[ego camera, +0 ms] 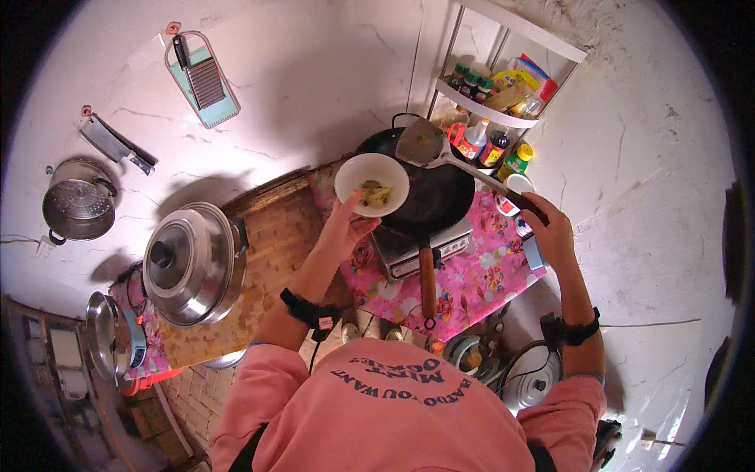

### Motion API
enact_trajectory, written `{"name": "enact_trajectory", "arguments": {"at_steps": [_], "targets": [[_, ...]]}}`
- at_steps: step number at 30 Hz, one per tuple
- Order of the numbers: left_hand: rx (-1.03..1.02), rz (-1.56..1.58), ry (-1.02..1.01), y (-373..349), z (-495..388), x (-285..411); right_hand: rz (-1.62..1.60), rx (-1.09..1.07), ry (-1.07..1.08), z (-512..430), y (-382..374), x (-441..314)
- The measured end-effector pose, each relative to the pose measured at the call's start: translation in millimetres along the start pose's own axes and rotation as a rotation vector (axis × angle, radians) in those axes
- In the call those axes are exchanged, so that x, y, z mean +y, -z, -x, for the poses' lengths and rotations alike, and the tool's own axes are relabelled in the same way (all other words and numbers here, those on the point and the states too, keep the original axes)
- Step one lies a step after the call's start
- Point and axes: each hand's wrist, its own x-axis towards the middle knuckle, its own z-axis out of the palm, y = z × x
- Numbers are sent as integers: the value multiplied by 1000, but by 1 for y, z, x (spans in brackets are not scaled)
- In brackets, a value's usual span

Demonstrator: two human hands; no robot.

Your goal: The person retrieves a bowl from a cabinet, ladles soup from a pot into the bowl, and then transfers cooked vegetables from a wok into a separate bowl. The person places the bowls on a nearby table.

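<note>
My left hand (347,227) grips a white bowl (348,171) by its near-left side. Some yellow-green food (376,194) lies at the bottom of the bowl. With my right hand (548,230) I hold the dark handle of a metal wok spatula (422,144), its broad blade raised over the far part of the wok. Under both sits a black wok (439,200) with a wooden handle (427,277) pointing toward me. A portable stove (407,259) carries the wok. Bits of food cling to the spatula blade, and the bowl hides the wok's left side.
Bottles and packets fill a corner shelf (489,106) behind the wok. A lidded steel pot (191,265) stands on the wooden board (277,236) at left. A cleaver (118,144), a grater (203,82) and a steamer pot (78,203) hang on the wall. Pink floral cloth (483,271) covers the table.
</note>
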Motion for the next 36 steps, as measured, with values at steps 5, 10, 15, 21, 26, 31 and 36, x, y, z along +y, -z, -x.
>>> {"name": "enact_trajectory", "arguments": {"at_steps": [5, 10, 15, 21, 26, 31, 36], "targets": [[83, 27, -41, 47, 27, 13, -10, -217, -214, -28, -18, 55], [221, -1, -55, 126, 62, 6, 351, -265, -236, -44, -37, 61], [463, 169, 22, 199, 82, -25, 469, -359, -180, -67, -55, 54], [539, 292, 53, 229, 86, -50, 317, -480, -65, -107, -77, 74], [486, 276, 78, 236, 79, -50, 153, -537, -51, -133, -111, 82], [467, 186, 44, 246, 67, -49, 312, -375, 29, -134, -124, 52], [459, 153, 83, 262, 59, -51, 535, -220, 264, -135, -127, 23]]}}
